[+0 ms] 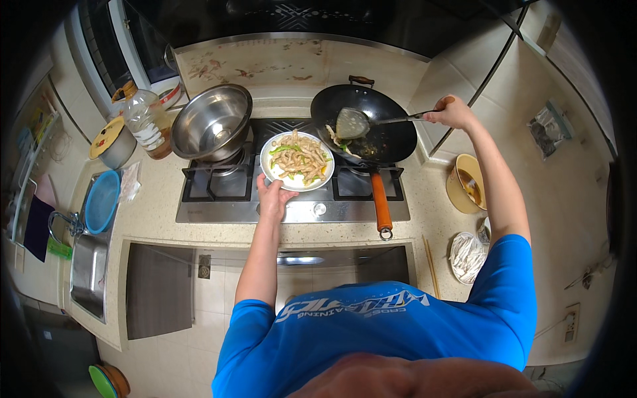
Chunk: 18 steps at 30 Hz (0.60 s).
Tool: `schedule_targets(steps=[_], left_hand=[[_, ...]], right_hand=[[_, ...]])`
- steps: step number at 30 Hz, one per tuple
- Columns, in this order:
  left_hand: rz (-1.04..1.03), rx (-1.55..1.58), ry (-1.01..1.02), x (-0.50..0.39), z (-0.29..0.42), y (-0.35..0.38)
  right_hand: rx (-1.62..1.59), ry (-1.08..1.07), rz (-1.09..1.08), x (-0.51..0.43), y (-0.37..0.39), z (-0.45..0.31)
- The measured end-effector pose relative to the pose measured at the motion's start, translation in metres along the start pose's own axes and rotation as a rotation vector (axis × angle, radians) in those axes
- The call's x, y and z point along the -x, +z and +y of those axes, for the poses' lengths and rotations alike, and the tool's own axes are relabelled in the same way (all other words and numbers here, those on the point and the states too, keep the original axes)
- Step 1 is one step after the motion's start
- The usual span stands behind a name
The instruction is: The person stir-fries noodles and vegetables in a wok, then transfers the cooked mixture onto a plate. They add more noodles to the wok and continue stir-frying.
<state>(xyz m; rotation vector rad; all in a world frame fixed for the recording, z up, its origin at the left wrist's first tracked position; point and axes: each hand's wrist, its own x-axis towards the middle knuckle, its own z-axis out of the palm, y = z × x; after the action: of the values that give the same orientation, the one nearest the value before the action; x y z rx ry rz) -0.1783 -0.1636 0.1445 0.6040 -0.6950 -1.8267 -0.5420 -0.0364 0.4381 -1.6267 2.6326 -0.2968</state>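
My left hand (273, 196) grips the near rim of a white plate (265, 171) over the middle of the gas stove. Strips of cooked meat with green pepper (301, 156) are heaped on this plate. To the right of it, a black wok (393, 142) with an orange handle (381, 201) sits on the right burner. My right hand (450, 113) is closed around the handle of a wok spatula (352, 124). The spatula's blade is inside the wok, near its left side. A few bits of meat and green pepper (342, 142) lie by the blade.
A steel basin (214, 122) rests on the left burner of the stove (219, 211). Left of it stand an oil bottle (149, 122) and a lidded pot (113, 144). A blue basin (103, 201) is at the sink (89, 278). Chopsticks (431, 266), a beige container (460, 191) and a dish of white strips (468, 258) lie right.
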Motion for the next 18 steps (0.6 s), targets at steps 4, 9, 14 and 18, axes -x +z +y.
schedule_targets(steps=[4,9,14,18], left_hand=[[-0.004,0.008,0.007,-0.003,0.000,-0.003],[0.015,-0.018,0.009,-0.004,0.001,0.001],[0.035,-0.056,-0.024,-0.007,0.003,0.011],[0.012,-0.083,-0.035,-0.014,0.004,0.017]], right_hand=[[-0.067,0.137,-0.296,-0.043,0.000,0.030],[-0.128,0.308,-0.522,-0.070,0.017,0.031],[-0.121,0.130,-0.443,-0.108,0.034,0.027],[0.069,-0.178,-0.180,-0.135,0.036,0.007]])
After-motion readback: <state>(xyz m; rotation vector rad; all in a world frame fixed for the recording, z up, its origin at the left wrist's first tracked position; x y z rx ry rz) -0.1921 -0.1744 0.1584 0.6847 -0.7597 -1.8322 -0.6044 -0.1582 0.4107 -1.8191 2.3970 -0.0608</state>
